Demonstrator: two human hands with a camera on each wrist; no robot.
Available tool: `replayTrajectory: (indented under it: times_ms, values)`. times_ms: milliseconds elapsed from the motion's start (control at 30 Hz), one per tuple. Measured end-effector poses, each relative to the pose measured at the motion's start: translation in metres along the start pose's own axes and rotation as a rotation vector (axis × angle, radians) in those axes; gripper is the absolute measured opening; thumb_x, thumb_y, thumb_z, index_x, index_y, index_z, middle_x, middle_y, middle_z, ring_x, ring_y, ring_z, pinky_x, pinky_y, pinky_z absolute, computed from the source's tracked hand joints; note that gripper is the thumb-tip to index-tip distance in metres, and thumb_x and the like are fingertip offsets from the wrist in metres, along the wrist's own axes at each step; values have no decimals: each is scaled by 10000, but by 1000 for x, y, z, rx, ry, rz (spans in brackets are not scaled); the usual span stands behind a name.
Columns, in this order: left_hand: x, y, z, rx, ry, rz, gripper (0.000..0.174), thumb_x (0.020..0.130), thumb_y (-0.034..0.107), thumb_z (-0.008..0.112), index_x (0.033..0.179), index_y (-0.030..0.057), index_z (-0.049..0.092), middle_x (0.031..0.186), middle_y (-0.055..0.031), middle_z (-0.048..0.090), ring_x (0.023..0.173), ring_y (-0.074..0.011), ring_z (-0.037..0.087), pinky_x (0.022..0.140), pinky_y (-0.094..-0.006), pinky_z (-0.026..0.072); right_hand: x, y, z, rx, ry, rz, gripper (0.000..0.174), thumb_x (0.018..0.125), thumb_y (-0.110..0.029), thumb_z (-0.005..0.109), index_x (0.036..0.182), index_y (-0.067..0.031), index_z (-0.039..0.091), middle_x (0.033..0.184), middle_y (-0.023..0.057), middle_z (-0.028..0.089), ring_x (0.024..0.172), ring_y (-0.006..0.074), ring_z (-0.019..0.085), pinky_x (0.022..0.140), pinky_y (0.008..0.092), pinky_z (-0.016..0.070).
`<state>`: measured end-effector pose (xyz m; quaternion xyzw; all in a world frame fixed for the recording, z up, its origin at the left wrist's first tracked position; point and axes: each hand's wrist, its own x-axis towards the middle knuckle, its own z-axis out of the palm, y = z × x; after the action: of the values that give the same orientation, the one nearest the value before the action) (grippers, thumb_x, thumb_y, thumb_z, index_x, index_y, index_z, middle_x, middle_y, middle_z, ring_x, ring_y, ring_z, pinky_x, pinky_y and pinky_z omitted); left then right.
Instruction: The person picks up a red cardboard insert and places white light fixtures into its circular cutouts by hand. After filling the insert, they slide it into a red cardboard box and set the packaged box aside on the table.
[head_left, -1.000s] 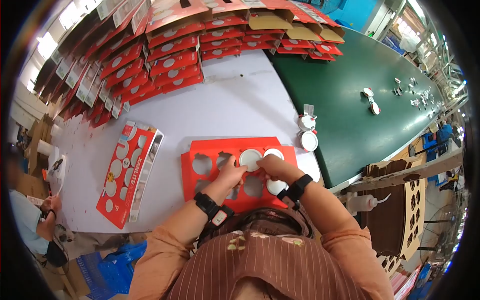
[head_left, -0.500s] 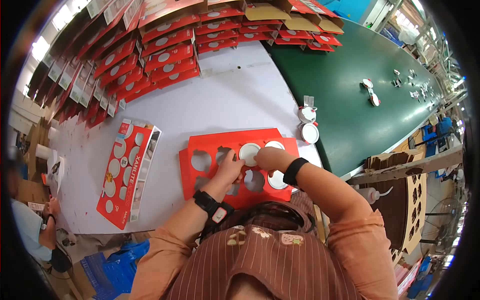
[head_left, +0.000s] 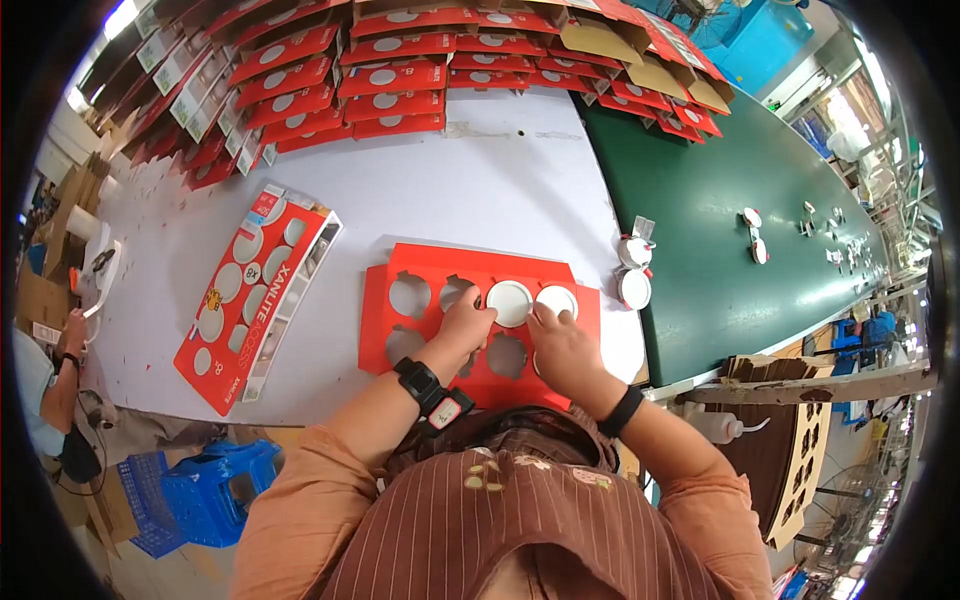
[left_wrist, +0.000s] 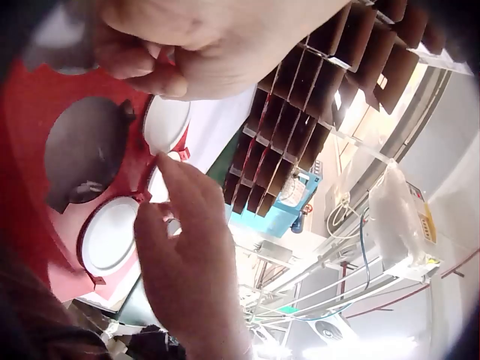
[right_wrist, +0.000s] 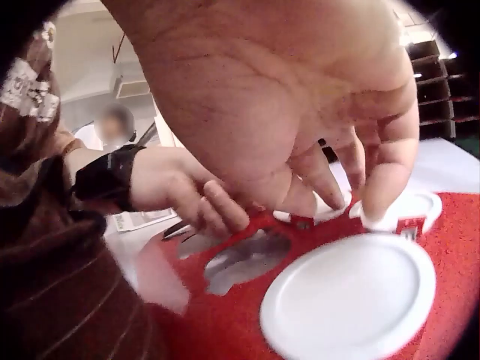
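Note:
A red die-cut card panel point(head_left: 480, 268) with round holes lies in front of the person. Set in it are a white rimmed disc point(head_left: 510, 305) and, to its right, another white disc point(head_left: 557, 298); a third point(right_wrist: 349, 296), nearer the body, is mostly covered by the right hand in the head view. The left hand point(head_left: 467, 326) rests on the panel, fingers loosely curled, thumb at the first disc's left edge. Between the two far discs, the right hand point(head_left: 570, 355) touches their edges with its fingertips, thumb and forefinger apart in the left wrist view.
A printed red carton point(head_left: 255, 300) lies to the left. Stacked red cartons point(head_left: 390, 80) line the back. More white discs point(head_left: 634, 288) stand at the right edge, beside a green belt point(head_left: 690, 250) carrying small parts. Another person's arm point(head_left: 62, 385) shows at far left.
The right hand has shifted from the first far disc towards the gap beside its right neighbour, its back turning upward. The left hand stays near the same disc. The head view has shifted.

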<state>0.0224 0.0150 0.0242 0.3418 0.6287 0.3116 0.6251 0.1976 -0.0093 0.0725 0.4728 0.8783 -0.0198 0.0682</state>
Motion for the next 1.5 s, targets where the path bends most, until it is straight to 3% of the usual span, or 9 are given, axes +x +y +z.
replayTrajectory:
  times_ms: [400, 600, 733, 967, 1033, 1067, 1200, 1333, 1500]
  values:
    - [17, 8, -7, 72, -50, -85, 559, 898, 160, 518, 1393, 30, 292, 581, -35, 439, 375, -109, 354, 356, -288, 256, 1, 9, 9, 229, 131, -41, 375, 759, -54, 529, 1132, -39, 565, 1121, 107, 584, 835, 249, 624, 690, 370, 525]
    - [23, 17, -21, 15, -30, -47, 539, 906, 170, 511, 1385, 38, 303, 611, -28, 441, 374, -100, 344, 361, -283, 254, -22, 122, 24, 223, 650, 644, 423, 737, -189, 682, 1100, -7, 563, 1064, 192, 589, 955, 377, 559, 816, 435, 470]
    - [37, 33, -1, 88, 41, 8, 550, 888, 156, 525, 1377, 31, 306, 598, -43, 471, 373, -112, 380, 352, -282, 289, -14, 166, 58, 430, 274, 986, 607, 715, -374, 741, 1141, 10, 543, 1133, 230, 564, 1028, 411, 533, 878, 446, 449]
    - [25, 40, 3, 487, 166, 164, 628, 836, 135, 559, 1395, 31, 293, 1024, -189, 588, 568, -184, 602, 480, -299, 484, -11, 144, 61, 722, 450, 900, 473, 720, -247, 725, 1066, 6, 526, 939, 193, 623, 841, 340, 626, 730, 422, 506]
    - [27, 29, 0, 1036, 455, 968, 568, 831, 113, 595, 1351, 59, 373, 1209, -183, 516, 734, -211, 633, 614, -299, 519, -13, 128, 39, 1014, 536, 912, 374, 716, -108, 715, 994, 0, 491, 878, 156, 613, 796, 281, 633, 674, 369, 504]
    - [24, 28, 0, 1040, 461, 957, 568, 831, 113, 595, 1351, 59, 373, 1209, -183, 516, 734, -211, 633, 614, -299, 519, -14, 123, 40, 1020, 525, 906, 374, 716, -108, 715, 994, 0, 491, 878, 156, 613, 796, 281, 633, 674, 369, 504]
    - [-34, 73, 35, 566, -91, 882, 478, 821, 19, 615, 1280, 67, 489, 1217, -116, 513, 817, -183, 602, 692, -278, 508, -26, 91, 24, 994, 842, 528, 391, 708, -50, 762, 991, -1, 497, 866, 117, 595, 791, 218, 585, 729, 328, 488]
    - [-50, 84, 46, 638, -179, 1235, 408, 809, 38, 617, 1212, 77, 560, 1238, -97, 534, 927, -231, 618, 737, -319, 522, -37, 62, 1, 931, 892, 364, 417, 680, -24, 783, 996, -13, 511, 867, 101, 584, 782, 205, 576, 721, 316, 487]
    - [-63, 80, 44, 402, -315, 1133, 433, 781, 13, 650, 1199, 103, 589, 1141, -74, 605, 928, -235, 620, 745, -312, 526, -54, 38, -30, 817, 800, 194, 466, 659, -35, 805, 1019, -16, 510, 874, 99, 586, 758, 198, 584, 698, 297, 493]
